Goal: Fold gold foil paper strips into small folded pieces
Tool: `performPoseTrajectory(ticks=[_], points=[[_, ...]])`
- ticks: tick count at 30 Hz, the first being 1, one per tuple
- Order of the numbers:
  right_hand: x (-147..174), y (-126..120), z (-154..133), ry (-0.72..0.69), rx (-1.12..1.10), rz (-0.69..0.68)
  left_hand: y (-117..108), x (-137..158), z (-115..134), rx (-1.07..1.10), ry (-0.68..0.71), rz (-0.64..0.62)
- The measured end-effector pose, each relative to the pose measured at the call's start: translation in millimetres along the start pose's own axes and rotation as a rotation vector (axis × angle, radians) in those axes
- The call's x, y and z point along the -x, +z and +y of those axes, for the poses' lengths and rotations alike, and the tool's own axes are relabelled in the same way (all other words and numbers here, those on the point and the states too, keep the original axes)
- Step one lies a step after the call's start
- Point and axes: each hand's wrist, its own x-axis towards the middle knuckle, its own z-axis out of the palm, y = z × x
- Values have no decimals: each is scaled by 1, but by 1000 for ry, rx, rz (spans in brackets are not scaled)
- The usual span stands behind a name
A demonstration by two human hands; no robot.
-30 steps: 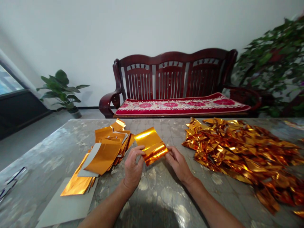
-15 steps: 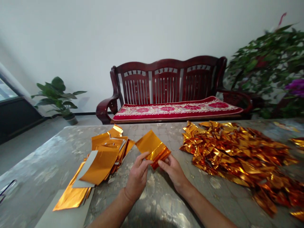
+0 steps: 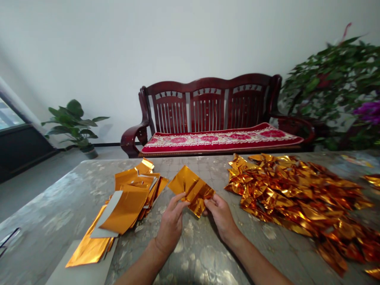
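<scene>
Between both hands, just above the table, is a gold foil paper sheet [image 3: 190, 184] with creases across its near half. My left hand [image 3: 172, 217] pinches its left edge between thumb and fingers. On the opposite edge, my right hand [image 3: 219, 211] grips with the thumb on top, its fingers partly hidden behind the foil. To the left lies a loose stack of gold foil sheets [image 3: 126, 208], some showing pale grey backs. A large heap of folded gold foil pieces [image 3: 285, 194] spreads over the right side.
The table [image 3: 190, 261] has a grey patterned cover. A pale board [image 3: 74, 269] lies under the stack's near end. Behind stands a dark red wooden bench [image 3: 208, 107] with a floral cushion [image 3: 222, 138]. Potted plants [image 3: 73, 122] flank it. A dark thin object [image 3: 8, 239] sits far left.
The sheet's near part, earlier a narrow folded band, now tilts downward and looks more creased. Both hands keep their pinch and have barely shifted. The camera view has tilted slightly.
</scene>
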Motion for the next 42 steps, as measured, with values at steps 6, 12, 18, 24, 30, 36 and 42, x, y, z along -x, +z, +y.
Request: performPoseTrajectory(ticks=[6, 12, 18, 24, 30, 36, 42], points=[[1, -1, 2, -20, -20, -24, 1, 0, 0, 3, -11, -17], [2, 0, -1, -41, 5, -17, 1, 0, -1, -7, -22, -40], [-5, -11, 6, -197, 213, 125, 5, 3, -4, -38, -30, -96], [-4, -26, 0, -748, 781, 271, 6, 2, -4, -66, -116, -58], [9, -17, -12, -1019, 1259, -15, -1, 2, 3, 2, -123, 31], [9, -12, -7, -919, 1387, -188, 3, 2, 4, -35, -73, -259], [6, -18, -4, -815, 1351, -283, 2, 1, 3, -124, -103, -365]])
